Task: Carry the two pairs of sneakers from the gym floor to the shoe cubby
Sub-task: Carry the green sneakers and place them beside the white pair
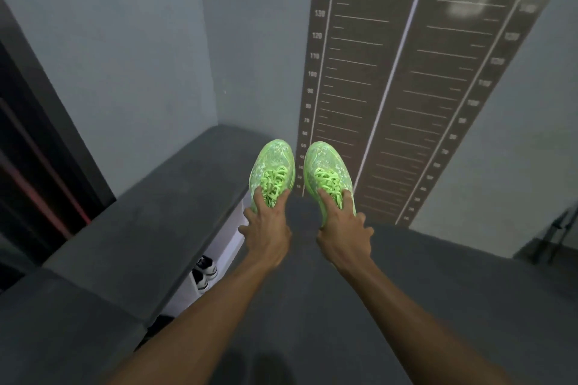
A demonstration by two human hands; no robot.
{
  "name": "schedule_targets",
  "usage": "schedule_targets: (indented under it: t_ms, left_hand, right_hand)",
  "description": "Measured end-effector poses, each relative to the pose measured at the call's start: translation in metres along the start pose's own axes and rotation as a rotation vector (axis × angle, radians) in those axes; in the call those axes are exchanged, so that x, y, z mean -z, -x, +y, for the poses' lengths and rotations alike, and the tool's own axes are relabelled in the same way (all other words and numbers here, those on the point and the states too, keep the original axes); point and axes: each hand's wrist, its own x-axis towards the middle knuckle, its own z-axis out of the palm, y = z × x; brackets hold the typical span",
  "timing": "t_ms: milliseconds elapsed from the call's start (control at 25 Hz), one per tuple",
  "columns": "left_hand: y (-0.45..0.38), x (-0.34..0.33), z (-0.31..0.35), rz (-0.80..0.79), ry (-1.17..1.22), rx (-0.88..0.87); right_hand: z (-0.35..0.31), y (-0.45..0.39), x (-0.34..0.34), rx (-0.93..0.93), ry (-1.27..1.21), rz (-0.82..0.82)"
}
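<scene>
One green sneaker [271, 170] is gripped at its laces by the left hand [266, 230], its mate [328, 175] likewise by the right hand [344, 234], with the cubby [215, 247] below-left; a loosened pinch could let either be dropped.

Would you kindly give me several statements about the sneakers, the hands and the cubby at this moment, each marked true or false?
1. Each hand holds one green sneaker. True: the left hand grips the left green sneaker, and the right hand grips the right green sneaker.
2. The green sneakers rest on the floor. False: both are held up in the air.
3. A dark pair with white soles sits in the white cubby. True.
4. The fingers grip the toe caps. False: they hold near the laces and collar.
5. The toes point away from the person. True.
</scene>
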Motion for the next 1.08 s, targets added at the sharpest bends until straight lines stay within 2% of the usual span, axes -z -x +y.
schedule_targets:
  t_ms: [200,400,560,760,1080]
  left_hand:
    - [-0.159,-0.014,-0.023,0.05,0.032,0.149]
    - [-0.272,-0.006,-0.039,0.106,0.065,0.255]
    - [-0.315,-0.005,-0.069,0.158,0.06,0.423]
    - [-0.333,-0.028,-0.097,0.187,0.056,0.718]
    - [-0.386,-0.118,-0.035,0.218,0.094,1.115]
  right_hand:
    - [-0.045,-0.168,-0.028,0.077,0.011,0.0]
    - [-0.098,-0.297,-0.043,0.165,-0.041,-0.039]
    - [-0.147,-0.355,-0.068,0.317,-0.067,-0.121]
    - [-0.188,-0.399,-0.116,0.558,-0.076,-0.259]
    - [-0.139,-0.492,-0.174,0.91,-0.029,-0.489]
